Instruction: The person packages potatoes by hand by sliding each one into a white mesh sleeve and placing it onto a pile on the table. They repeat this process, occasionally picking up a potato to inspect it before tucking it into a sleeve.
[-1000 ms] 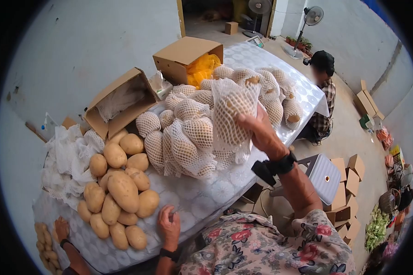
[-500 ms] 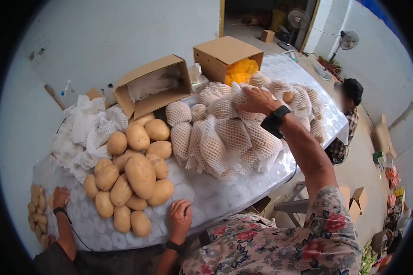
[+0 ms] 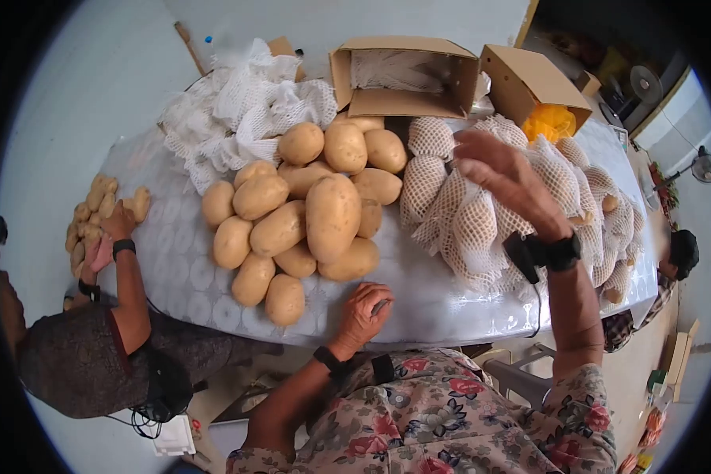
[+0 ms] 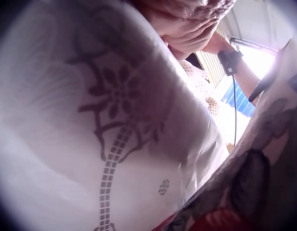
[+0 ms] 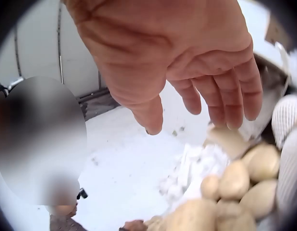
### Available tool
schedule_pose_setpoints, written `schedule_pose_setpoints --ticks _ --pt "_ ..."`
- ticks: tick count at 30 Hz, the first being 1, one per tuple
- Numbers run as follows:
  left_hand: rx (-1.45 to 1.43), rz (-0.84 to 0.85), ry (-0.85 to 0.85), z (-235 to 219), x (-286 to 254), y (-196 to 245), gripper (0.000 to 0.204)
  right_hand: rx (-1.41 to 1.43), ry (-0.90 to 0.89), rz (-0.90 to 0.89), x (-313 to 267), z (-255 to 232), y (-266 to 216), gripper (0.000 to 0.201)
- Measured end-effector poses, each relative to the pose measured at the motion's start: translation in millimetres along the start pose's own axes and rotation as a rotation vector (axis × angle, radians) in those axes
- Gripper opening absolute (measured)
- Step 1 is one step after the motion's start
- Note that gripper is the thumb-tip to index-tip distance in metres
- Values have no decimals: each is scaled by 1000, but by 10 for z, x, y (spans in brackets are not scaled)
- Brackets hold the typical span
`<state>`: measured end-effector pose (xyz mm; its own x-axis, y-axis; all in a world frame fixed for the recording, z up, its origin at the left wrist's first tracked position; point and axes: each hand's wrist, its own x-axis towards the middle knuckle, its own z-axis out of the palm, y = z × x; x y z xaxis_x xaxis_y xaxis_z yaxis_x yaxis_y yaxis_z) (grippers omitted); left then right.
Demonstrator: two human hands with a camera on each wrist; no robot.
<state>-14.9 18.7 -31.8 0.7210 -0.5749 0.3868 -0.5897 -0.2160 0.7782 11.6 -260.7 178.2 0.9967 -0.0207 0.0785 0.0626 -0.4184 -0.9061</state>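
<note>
My right hand (image 3: 504, 178) hovers open-fingered, holding nothing, over white-netted potatoes (image 3: 482, 213); left hand (image 3: 363, 308) rests loosely curled, empty, on the patterned worktop (image 3: 174, 261)

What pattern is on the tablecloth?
White tablecloth with a repeating floral medallion print; clearest in the left wrist view.

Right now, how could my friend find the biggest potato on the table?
Start at the long table with the patterned white cover and find the heap of bare potatoes between the loose white netting and the netted potatoes. The biggest potato lies on top near the middle, lengthwise, clearly longer and fatter than its neighbours.
</note>
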Motion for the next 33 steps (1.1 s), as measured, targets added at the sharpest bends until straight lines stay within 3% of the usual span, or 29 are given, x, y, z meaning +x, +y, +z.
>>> schedule_pose_setpoints --ticks 1,3,7,8,10,12,16,18,20,24,29,32,33 --pt "-5 -3 3 -2 5 8 17 82 -34 -49 82 273 143 63" --pt "-25 11 17 -3 15 5 18 -14 -141 -39 252 786 109 74" --pt "-37 -18 22 -5 -29 -55 20 -184 -11 -399 741 1491 300 77" --pt "-66 -65 19 -25 -64 -59 21 -250 -97 -341 815 1534 245 78" --pt "-233 -190 74 3 -120 -86 25 -378 -279 -219 905 1553 175 81" --pt "-503 -356 192 32 -153 -131 30 -342 -256 -270 901 1511 207 80" --pt "-594 -260 188 -25 -169 -122 48 -337 -103 -291 491 1314 298 77" --pt "-676 -280 192 -57 -134 -98 57 -393 -58 -145 103 1199 373 79" --pt "-718 -288 186 -51 -106 -65 64 -424 -32 -108 -267 1140 479 80" --pt "-646 -263 112 -40 -106 -95 74 -256 -132 159 -709 1162 739 82" --pt "-396 -217 25 -20 -77 -93 77 -254 -162 135 -808 1194 768 78" --pt "-458 -218 60 -19 -73 -70 73 -386 -82 -96 -710 1241 705 76" --pt "-401 -205 60 -17 -86 -59 72 -392 -93 -91 -686 1253 686 75"
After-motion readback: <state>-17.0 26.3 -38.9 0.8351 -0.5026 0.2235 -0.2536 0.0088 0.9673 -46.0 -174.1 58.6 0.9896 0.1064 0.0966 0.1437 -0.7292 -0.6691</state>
